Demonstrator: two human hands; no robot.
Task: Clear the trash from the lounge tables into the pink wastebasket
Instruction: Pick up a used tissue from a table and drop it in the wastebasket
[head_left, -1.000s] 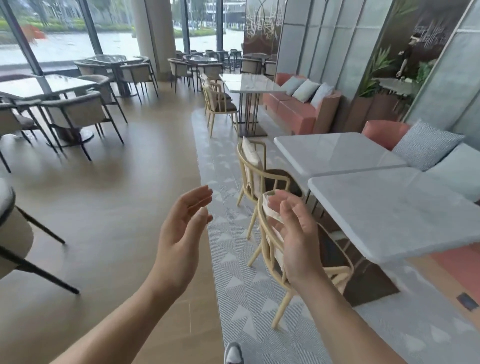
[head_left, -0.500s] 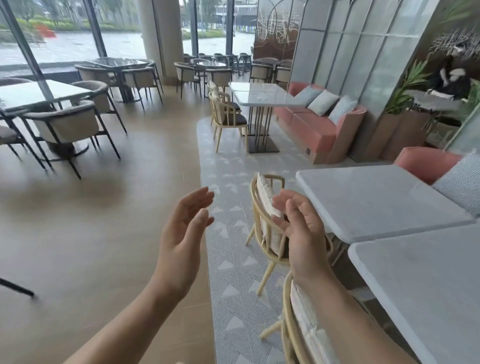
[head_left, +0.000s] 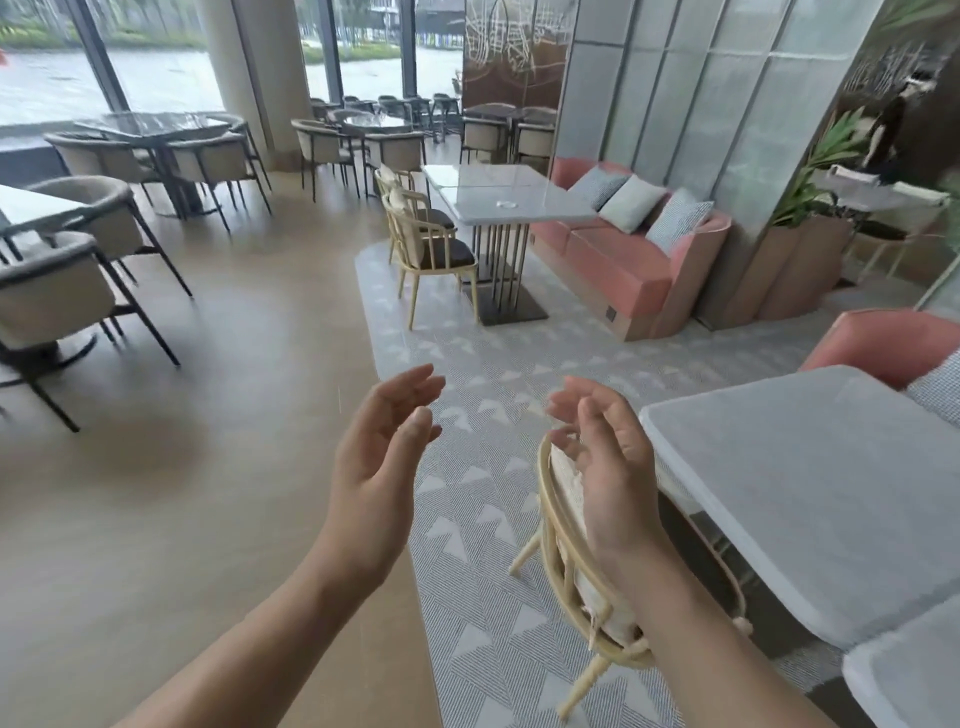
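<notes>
**Above the grey rug, two empty hands are held up**

Both hands are raised in front of the camera, with the palms turned toward each other and a gap left between them. The left hand (head_left: 379, 467) is held loose, its fingers almost straight, and nothing is gripped. The right hand (head_left: 602, 467) is relaxed too, its fingers a little bent, and nothing is held in it. It is seen in front of the back of a pale wooden chair (head_left: 544, 499). Whether the chair is touched cannot be told.

A small pale thing (head_left: 506, 203) is seen lying flat on the far white table (head_left: 556, 200), toward the near end of the top. It is too small for its shape, its long side or the way it points to be told.

A near white table (head_left: 805, 493) is set at the right, and the pale chair is pushed in just beside it. A grey rug (head_left: 467, 519) with triangle marks is laid on a light wood floor (head_left: 182, 467). A pink sofa (head_left: 613, 265) with cushions (head_left: 631, 202) is placed by the wall beside the far table. Dark-legged chairs (head_left: 52, 301) are set round tables at the left, near tall windows (head_left: 47, 78). A green plant (head_left: 815, 171) is seen to the right of the sofa.
</notes>
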